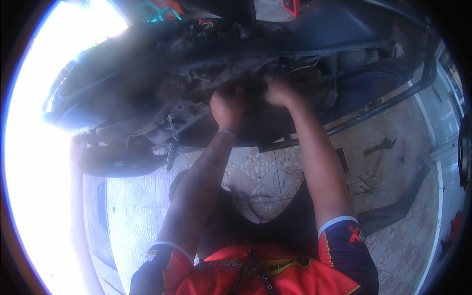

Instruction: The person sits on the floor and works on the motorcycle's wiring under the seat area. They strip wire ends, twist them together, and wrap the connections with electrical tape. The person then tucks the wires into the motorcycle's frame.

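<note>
A dark motor scooter point(216, 64) lies across the view in front of me, its inner parts exposed along the middle. My left hand point(228, 105) is at this opening, fingers curled and turned away into shadow. A little to its right, my right hand point(279, 92) reaches into the same dark hollow with its fingers bent inward. Both hands look closed, but what they hold is lost in the shadow and haze. Below and left of my left hand, a metal bracket point(183, 112) and a coil spring point(171, 155) show on the scooter's underside.
The scooter's wheel point(123, 158) is at the lower left, near strong glare. On the tiled floor point(260, 169) to the right lie a dark tool point(379, 146), several thin rods point(368, 188) and a long dark panel point(398, 209). A teal plastic object point(156, 11) stands behind the scooter.
</note>
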A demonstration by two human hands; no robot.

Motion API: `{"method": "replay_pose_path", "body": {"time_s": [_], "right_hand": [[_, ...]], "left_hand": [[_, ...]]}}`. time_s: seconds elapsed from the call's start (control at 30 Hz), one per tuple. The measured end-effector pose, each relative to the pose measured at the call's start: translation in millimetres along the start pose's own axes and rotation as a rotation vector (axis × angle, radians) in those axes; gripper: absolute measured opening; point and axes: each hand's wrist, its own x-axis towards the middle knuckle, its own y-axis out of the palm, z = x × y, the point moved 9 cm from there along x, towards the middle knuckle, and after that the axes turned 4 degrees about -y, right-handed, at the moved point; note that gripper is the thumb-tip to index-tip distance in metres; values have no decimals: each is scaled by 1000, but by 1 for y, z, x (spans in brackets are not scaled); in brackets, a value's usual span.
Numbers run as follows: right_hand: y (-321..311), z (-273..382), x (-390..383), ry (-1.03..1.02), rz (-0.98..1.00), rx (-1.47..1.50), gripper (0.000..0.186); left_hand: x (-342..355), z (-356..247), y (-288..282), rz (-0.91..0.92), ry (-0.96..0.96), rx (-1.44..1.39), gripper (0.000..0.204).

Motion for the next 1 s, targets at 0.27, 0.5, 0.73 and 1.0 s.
{"method": "replay_pose_path", "body": {"time_s": [0.27, 0.5, 0.73, 1.0], "right_hand": [[-10, 13, -6, -12, 78, 396, 65], [0, 14, 3, -8, 49, 343, 53], [12, 9, 7, -37, 174, 543, 54], [-9, 10, -2, -97, -124, 86, 53]], "left_hand": [[3, 1, -9, -2, -3, 26, 37], [3, 0, -10, 20, -14, 37, 36], [4, 1, -11, 40, -21, 74, 35], [0, -6, -13, 59, -23, 93, 35]]}}
